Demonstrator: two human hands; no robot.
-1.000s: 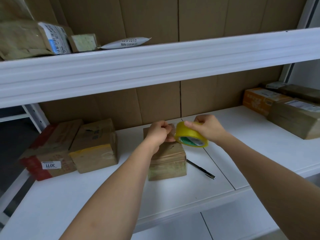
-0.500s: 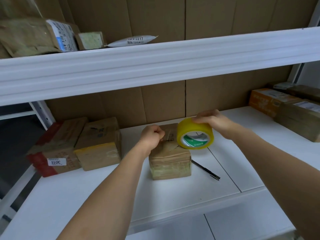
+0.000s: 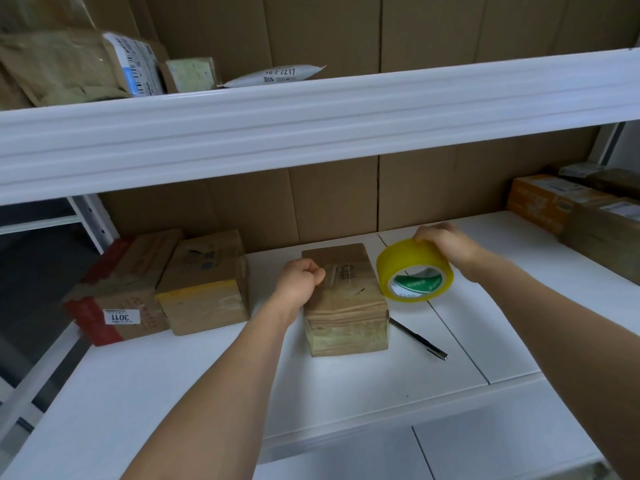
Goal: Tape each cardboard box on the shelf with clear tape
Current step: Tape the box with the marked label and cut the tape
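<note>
Your right hand (image 3: 446, 245) grips the tape roll (image 3: 414, 271); your left hand (image 3: 301, 280) (fist curled, pinching something unclear) rests on the box (image 3: 346, 299) mid-shelf.

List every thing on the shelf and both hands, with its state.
Small box: flat on shelf, under left hand.
Tape roll: held, tilted, beside the box.
Left hand: fist on the box top.
Right hand: grips the roll.
Pen: lying on shelf.
Two boxes: side by side, left.

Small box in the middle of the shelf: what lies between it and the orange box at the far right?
In the head view, between the small box and the orange box: the tape roll gripped by the right hand, plus bare shelf.
</note>
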